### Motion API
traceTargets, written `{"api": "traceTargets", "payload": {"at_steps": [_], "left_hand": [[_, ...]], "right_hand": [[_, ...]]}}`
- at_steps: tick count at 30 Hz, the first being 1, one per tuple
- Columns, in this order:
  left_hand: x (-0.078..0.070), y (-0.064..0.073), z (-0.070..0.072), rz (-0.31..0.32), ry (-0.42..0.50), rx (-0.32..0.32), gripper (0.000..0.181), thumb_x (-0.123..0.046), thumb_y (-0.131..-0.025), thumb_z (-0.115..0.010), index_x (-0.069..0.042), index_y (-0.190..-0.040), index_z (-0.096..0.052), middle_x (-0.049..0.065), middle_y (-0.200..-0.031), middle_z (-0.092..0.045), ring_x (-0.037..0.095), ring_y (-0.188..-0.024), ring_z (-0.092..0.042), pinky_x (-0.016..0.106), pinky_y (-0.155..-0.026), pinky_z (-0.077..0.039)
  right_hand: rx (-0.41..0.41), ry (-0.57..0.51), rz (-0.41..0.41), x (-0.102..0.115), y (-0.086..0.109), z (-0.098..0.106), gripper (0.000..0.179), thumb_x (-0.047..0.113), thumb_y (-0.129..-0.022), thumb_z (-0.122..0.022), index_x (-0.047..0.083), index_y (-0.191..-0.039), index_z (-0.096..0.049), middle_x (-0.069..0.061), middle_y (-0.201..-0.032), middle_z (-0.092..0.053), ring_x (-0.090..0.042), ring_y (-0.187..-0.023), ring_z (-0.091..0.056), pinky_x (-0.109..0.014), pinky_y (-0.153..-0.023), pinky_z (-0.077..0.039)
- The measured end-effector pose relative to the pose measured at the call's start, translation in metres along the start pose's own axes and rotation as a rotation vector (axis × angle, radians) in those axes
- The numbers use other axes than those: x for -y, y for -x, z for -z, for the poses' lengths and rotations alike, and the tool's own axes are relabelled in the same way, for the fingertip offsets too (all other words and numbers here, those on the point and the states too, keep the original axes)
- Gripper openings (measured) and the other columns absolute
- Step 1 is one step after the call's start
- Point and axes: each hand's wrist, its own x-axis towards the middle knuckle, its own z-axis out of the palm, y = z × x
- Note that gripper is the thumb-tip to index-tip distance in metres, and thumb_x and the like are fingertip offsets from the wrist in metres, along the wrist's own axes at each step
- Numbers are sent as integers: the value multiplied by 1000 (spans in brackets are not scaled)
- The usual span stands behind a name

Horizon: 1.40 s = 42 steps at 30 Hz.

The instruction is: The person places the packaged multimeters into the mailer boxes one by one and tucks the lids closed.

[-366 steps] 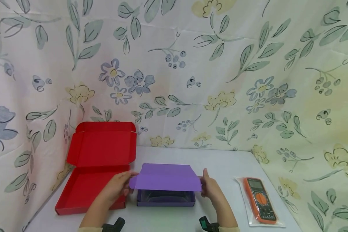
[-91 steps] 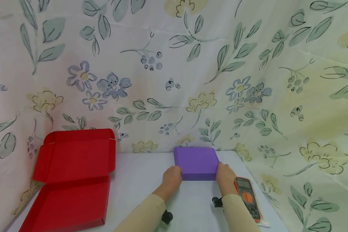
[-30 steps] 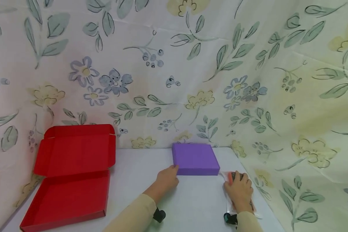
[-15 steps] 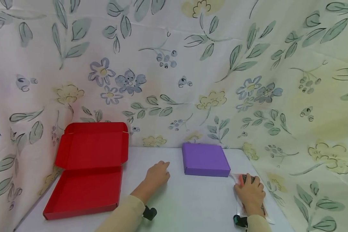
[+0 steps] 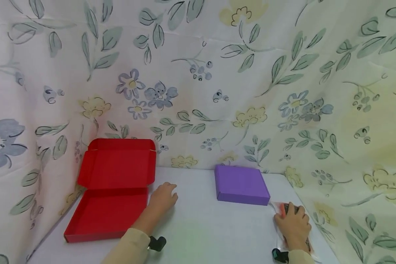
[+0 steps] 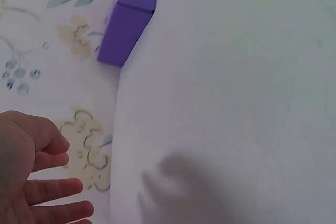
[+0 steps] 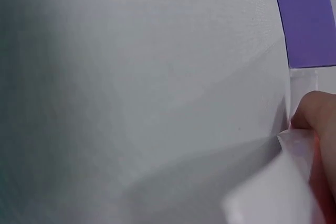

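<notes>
My right hand grips an orange multimeter in a clear plastic bag at the table's right side. The hand covers most of the meter. In the right wrist view the thumb lies along the edge of the crinkled bag. My left hand is over the table beside the red box and holds nothing. Its fingers look apart and relaxed in the left wrist view. The red box stands with its lid up and nothing visible inside. A closed purple box lies at the back right.
The white table reaches back to a floral cloth hanging behind and along its sides. The purple box's near right corner is close to the bag's top end. A small dark camera is on the left wrist.
Over the last second my left hand has left the purple box and moved left toward the red box. My right hand stays on the multimeter. Earlier, the purple box was closed and set back right.
</notes>
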Motion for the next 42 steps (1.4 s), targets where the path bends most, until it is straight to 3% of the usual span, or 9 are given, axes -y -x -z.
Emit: {"api": "traceTargets", "payload": {"at_steps": [6,12,19,28,31,38,42], "left_hand": [[25,5,17,14,26,-96,40,-22,-94,-72,-6,-130,-68,17,-130,-64,36,-121,-60,52,-94,-54],[45,20,39,6,52,-204,42,-18,-92,-72,-4,-131,-67,17,-127,-63,35,-114,-61,52,-89,-57],[73,36,56,43,85,-265,48,-17,-87,-77,-3,-132,-65,18,-124,-63,34,-104,-62,50,-80,-60],[123,60,81,183,53,-344,45,-16,-91,-69,8,-129,-62,34,-121,-59,45,-95,-61,56,-72,-58],[137,66,88,230,39,-384,45,-15,-91,-67,10,-128,-61,39,-122,-55,53,-99,-56,61,-74,-54],[170,81,90,294,-20,-490,45,-12,-86,-67,12,-124,-60,40,-116,-53,57,-103,-50,67,-75,-47],[188,89,93,338,-13,-503,40,-10,-90,-58,15,-122,-60,41,-113,-54,58,-100,-52,67,-72,-45]], "right_hand": [[-3,10,-2,-2,-1,-2,91,43,-87,-63,-8,-153,-26,-45,-146,-15,-65,-126,-25,-76,-98,-31],[-2,3,-1,-1,-1,-2,90,43,-87,-63,-8,-152,-27,-44,-144,-16,-64,-124,-26,-75,-98,-31],[-11,-9,13,-2,1,0,91,44,-88,-65,-7,-152,-26,-44,-143,-16,-64,-123,-26,-76,-96,-32],[-4,0,12,-3,0,0,90,45,-88,-65,-7,-152,-27,-44,-142,-17,-64,-122,-28,-75,-95,-33],[-8,-6,15,-3,0,1,90,46,-88,-65,-6,-151,-27,-45,-141,-17,-65,-121,-27,-75,-94,-33],[14,-12,27,-4,0,0,92,47,-88,-64,-8,-151,-25,-46,-143,-14,-66,-123,-25,-76,-96,-31],[16,-13,25,-4,1,-1,92,47,-88,-65,-8,-150,-26,-46,-143,-13,-66,-124,-24,-76,-96,-30]]}}
